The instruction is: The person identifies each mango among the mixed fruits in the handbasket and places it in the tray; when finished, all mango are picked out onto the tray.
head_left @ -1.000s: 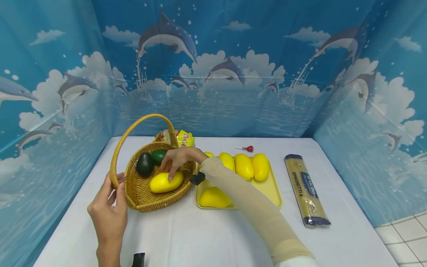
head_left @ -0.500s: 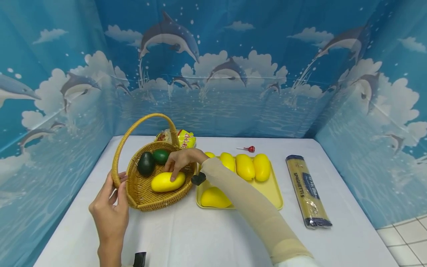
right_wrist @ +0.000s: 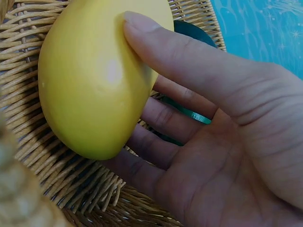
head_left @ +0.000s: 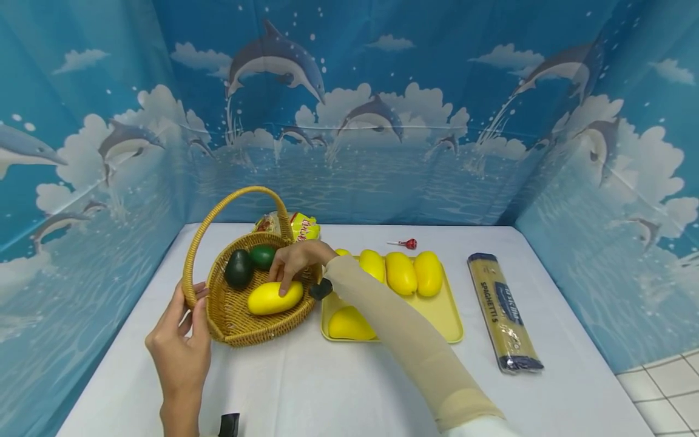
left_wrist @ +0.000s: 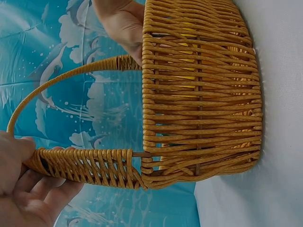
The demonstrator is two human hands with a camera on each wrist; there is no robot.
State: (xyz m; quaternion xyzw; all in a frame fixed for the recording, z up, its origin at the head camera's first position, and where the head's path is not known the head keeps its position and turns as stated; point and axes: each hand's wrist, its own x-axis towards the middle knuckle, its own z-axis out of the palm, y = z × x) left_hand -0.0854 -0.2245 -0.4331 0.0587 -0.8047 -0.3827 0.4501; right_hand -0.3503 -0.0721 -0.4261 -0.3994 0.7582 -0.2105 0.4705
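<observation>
A woven basket (head_left: 240,335) stands at the left of the table, its tall handle (head_left: 192,252) arching over it. My left hand (head_left: 182,346) grips the handle low on its left side, thumb and fingers around it in the left wrist view. Inside the basket, a yellow mango (head_left: 266,300) lies on its side near the front. My right hand (head_left: 297,260) holds this mango, thumb (right_wrist: 175,52) on top and the other fingers along its far side. Behind it rest a dark green avocado (head_left: 238,269) and a brighter green, rounded fruit (head_left: 263,257), partly hidden by the right hand.
Right of the basket, a yellow tray (head_left: 437,315) carries several mangoes (head_left: 401,273), partly covered by my right forearm. A red lollipop (head_left: 409,244) lies behind it. A spaghetti pack (head_left: 503,315) lies at the right, and a yellow packet (head_left: 304,227) behind the basket.
Both hands keep their holds on the handle and the mango. The right forearm has shifted very slightly left; the head view has also moved a little.
</observation>
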